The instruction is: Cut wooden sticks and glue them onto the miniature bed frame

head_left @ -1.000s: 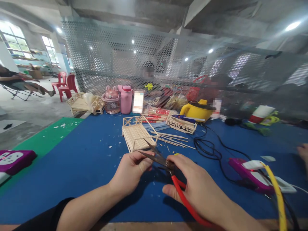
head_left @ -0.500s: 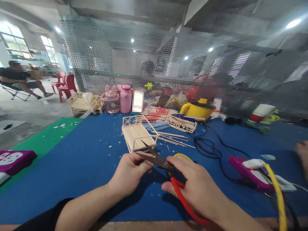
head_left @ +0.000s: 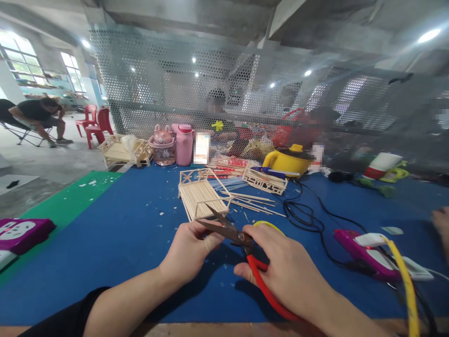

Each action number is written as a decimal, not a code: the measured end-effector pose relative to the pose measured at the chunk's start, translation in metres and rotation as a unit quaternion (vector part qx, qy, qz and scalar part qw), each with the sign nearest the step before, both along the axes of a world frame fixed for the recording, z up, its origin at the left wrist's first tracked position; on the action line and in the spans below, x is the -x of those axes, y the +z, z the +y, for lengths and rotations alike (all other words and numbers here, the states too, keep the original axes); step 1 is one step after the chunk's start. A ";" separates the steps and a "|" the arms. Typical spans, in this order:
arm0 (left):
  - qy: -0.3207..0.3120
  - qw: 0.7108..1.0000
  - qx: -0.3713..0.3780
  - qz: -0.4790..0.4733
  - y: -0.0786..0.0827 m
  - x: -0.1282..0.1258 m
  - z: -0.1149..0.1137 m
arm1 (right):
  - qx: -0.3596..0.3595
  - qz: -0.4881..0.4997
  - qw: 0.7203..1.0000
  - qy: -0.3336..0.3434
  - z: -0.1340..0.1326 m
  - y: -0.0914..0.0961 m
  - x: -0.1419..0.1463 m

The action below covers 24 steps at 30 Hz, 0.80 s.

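Observation:
My right hand [head_left: 284, 267] grips red-handled scissors [head_left: 242, 238], whose dark blades are parted and point up and left. The lower blade reaches over the fingers of my left hand [head_left: 191, 250], which are pinched together; whatever they hold is hidden. Just beyond the blades stands a small bed-like frame of thin wooden sticks [head_left: 203, 194], its near rail behind the scissor tips. Several loose wooden sticks [head_left: 254, 202] lie to its right. Part of a yellow curved thing [head_left: 268, 225] shows behind my right hand.
A smaller stick model [head_left: 264, 180] and a yellow pot [head_left: 289, 161] stand behind. At the back left are a pink jug [head_left: 184, 146] and another stick frame [head_left: 124, 152]. Purple power strips [head_left: 368, 255] and black cables lie right. A person's hand [head_left: 441, 222] shows at the right edge.
The scissors and my hands are nearly still, with the handles shifted slightly left. The seated person at the far left has bent forward and down.

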<state>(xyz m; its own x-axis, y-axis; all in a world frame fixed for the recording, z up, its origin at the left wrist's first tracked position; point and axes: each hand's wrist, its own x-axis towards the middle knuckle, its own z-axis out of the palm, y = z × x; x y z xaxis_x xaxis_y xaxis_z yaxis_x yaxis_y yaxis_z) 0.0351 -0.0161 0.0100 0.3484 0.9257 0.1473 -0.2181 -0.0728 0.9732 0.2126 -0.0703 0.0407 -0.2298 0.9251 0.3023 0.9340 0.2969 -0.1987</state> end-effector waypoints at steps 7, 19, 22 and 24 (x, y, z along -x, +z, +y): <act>0.005 1.000 0.008 -0.009 -0.001 0.000 -0.001 | 0.000 0.000 1.000 0.001 0.001 0.001 -0.001; 0.000 1.000 0.013 -0.001 -0.001 -0.001 -0.001 | 0.028 0.002 0.999 0.028 -0.001 0.004 -0.002; 0.000 1.000 0.010 0.024 -0.001 -0.001 0.000 | 0.051 0.029 0.998 0.026 0.001 0.002 -0.001; 0.004 1.000 0.027 0.010 -0.001 -0.002 0.000 | 0.075 0.071 0.994 0.019 0.001 0.000 0.000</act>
